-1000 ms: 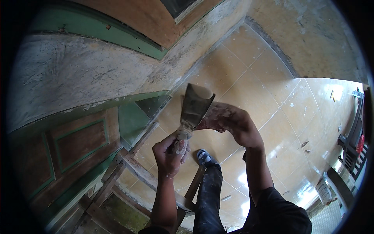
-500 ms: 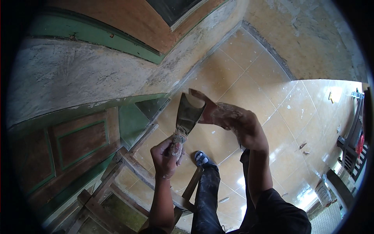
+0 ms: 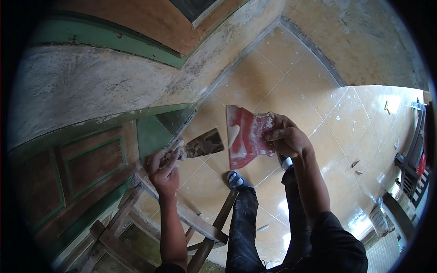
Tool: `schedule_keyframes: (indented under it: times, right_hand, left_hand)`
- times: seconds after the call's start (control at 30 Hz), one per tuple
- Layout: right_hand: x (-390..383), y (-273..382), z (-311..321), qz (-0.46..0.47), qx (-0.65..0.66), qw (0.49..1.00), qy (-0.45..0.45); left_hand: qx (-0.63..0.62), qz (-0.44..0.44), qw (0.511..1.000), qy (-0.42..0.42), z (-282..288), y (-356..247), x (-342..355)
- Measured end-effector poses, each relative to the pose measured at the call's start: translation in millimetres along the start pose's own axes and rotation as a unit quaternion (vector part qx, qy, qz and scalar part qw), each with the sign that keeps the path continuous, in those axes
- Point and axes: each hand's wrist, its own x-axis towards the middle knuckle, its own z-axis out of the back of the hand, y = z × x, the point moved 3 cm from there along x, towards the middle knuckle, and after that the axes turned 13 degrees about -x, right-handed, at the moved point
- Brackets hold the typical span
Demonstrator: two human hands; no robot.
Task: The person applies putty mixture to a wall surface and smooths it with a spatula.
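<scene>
One knife (image 3: 205,144), one spreader (image 3: 249,141), nearly edge to edge above the tiled floor (image 3: 291,102)! Left hand (image 3: 163,172) has its fingers curled around the knife's handle, and that blade points right and slightly far, long axis running mostly left to right. Facing it, the spreader points left, its broad edge running near to far, pinched in the right hand (image 3: 290,138), thumb on the upper side. Pale smear (image 3: 233,133) by that edge! Half a second ago the knife pointed far, overlapping the spreader; now it's swung right, left hand shifted left, red face on show.
</scene>
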Motion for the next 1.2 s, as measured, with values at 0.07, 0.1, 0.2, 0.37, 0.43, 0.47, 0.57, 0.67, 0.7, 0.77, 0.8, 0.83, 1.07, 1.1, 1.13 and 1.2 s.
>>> schedule_keyframes:
  times: [0.07,0.1,0.2,0.37,0.43,0.47,0.57,0.67,0.7,0.77,0.8,0.83,1.07,1.1,1.13,1.2]
  right_hand:
    - [5,-5,11,-0.013,-0.007,1.0,-0.001]
    - [8,-9,15,-0.026,-0.014,1.0,0.0]
    - [38,-37,36,-0.024,0.01,0.999,-0.031]
    - [138,-89,51,0.17,0.007,0.974,-0.152]
    - [186,-108,62,0.258,-0.11,0.928,-0.243]
    - [212,-116,55,0.281,-0.189,0.889,-0.308]
    - [281,-132,62,0.388,-0.341,0.775,-0.364]
    - [299,-159,-39,0.379,-0.318,0.774,-0.396]
    - [302,-166,-60,0.365,-0.33,0.786,-0.374]
    - [288,-197,-79,0.342,-0.34,0.802,-0.353]
    - [272,-215,-80,0.342,-0.349,0.797,-0.355]
    - [258,-229,-77,0.349,-0.357,0.79,-0.356]
    - [267,-164,28,0.327,-0.414,0.711,-0.464]
    - [283,-154,38,0.289,-0.407,0.745,-0.443]
    - [299,-153,26,0.288,-0.397,0.794,-0.36]
    - [315,-145,-34,0.368,-0.381,0.765,-0.368]
  left_hand:
    - [-0.015,0.046,0.999,-0.012,2,12,-14]
    - [-0.028,0.09,0.995,-0.025,3,18,-25]
    - [-0.092,0.197,0.973,-0.083,-4,39,-60]
    - [-0.17,0.335,0.91,-0.173,-4,58,-111]
    - [-0.163,0.339,0.911,-0.17,-14,60,-121]
    - [-0.156,0.33,0.915,-0.171,-12,65,-129]
    - [-0.186,0.319,0.916,-0.157,-36,73,-135]
    - [-0.147,0.395,0.882,-0.212,-16,93,-155]
    - [-0.146,0.397,0.882,-0.207,-17,97,-158]
    - [-0.142,0.434,0.857,-0.239,-8,103,-171]
    - [-0.126,0.457,0.851,-0.227,-4,103,-179]
    - [-0.126,0.454,0.852,-0.226,-2,104,-185]
    - [-0.173,0.454,0.835,-0.258,-7,96,-194]
    - [-0.169,0.455,0.83,-0.274,-10,93,-188]
    - [-0.163,0.457,0.825,-0.29,-10,91,-183]
    - [-0.167,0.475,0.807,-0.309,-11,83,-171]
